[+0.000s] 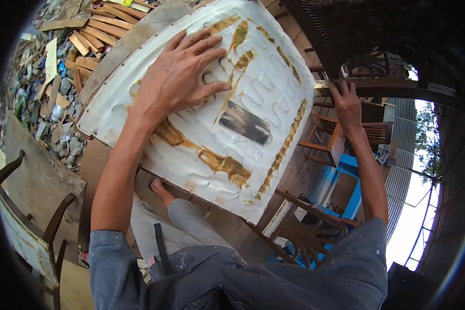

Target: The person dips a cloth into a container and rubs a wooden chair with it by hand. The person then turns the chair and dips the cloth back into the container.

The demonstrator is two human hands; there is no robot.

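Observation:
My left hand (178, 77) lies flat with fingers spread on a large white-covered panel (281, 150), like a chair seat or back. Curved, spring-like ridges show through its cover, along with yellow-brown smears (225, 166) that look like glue. A dark, worn rectangular patch or piece (244, 122) sits near the panel's middle; I cannot tell whether it is loose. To the right, my right hand (349, 106) has its fingers curled over the end of a dark wooden rail (398, 88), close to the panel's right corner.
Wood offcuts (101, 28) and rubble (62, 124) cover the ground at upper left. A dark-armed chair (39, 232) stands at lower left. Brown wooden chairs (328, 137) and a blue frame (350, 168) are at right. My bare foot (163, 191) is below the panel.

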